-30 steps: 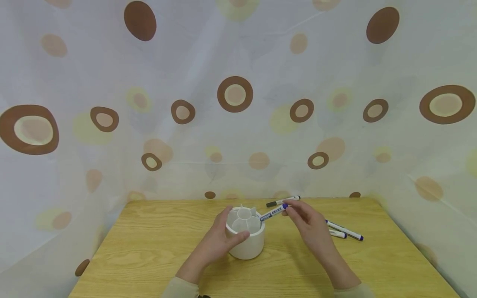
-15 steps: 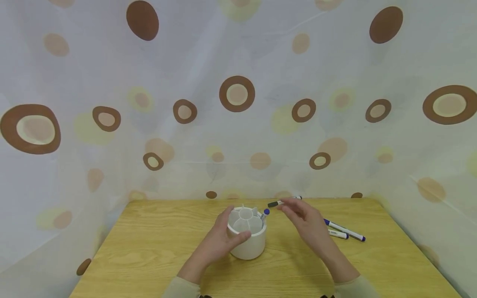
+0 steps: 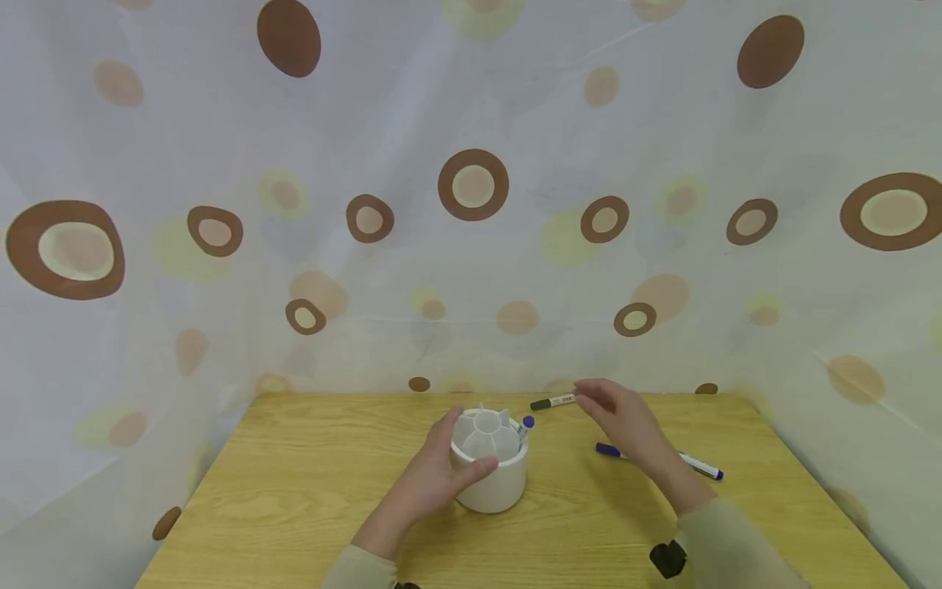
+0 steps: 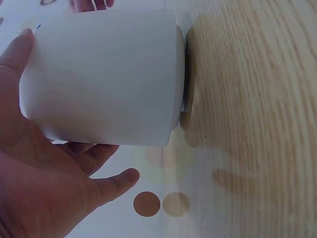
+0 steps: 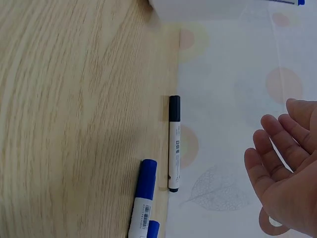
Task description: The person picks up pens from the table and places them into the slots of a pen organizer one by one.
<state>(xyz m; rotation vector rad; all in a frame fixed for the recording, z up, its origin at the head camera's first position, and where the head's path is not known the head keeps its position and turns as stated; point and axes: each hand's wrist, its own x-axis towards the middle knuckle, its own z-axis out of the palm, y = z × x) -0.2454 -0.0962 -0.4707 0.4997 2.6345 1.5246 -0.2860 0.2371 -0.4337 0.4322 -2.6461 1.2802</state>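
Note:
My left hand (image 3: 427, 483) holds a white round pen holder (image 3: 491, 487) with several compartments, its thumb at the near rim and fingers round the far side. A blue-capped marker (image 3: 526, 425) leans in a right-hand compartment. My right hand (image 3: 629, 425) hovers over the table with loosely bent fingers and nothing between them. Behind its fingertips lies a black-capped whiteboard marker (image 3: 552, 402), apart from the hand in the right wrist view. Two blue-capped markers lie under the right hand; one's cap (image 3: 607, 450) and the other's end (image 3: 702, 466) show in the head view.
The wooden table (image 3: 316, 474) meets a white curtain (image 3: 383, 352) with brown and yellow spots at its back edge. More curtain hangs at the left and right sides. A dark object (image 3: 668, 559) sits by the right sleeve.
The blue-capped marker has left the right hand's fingers and dropped into the holder. The right hand has then moved right, away from the holder. The left hand has kept its hold.

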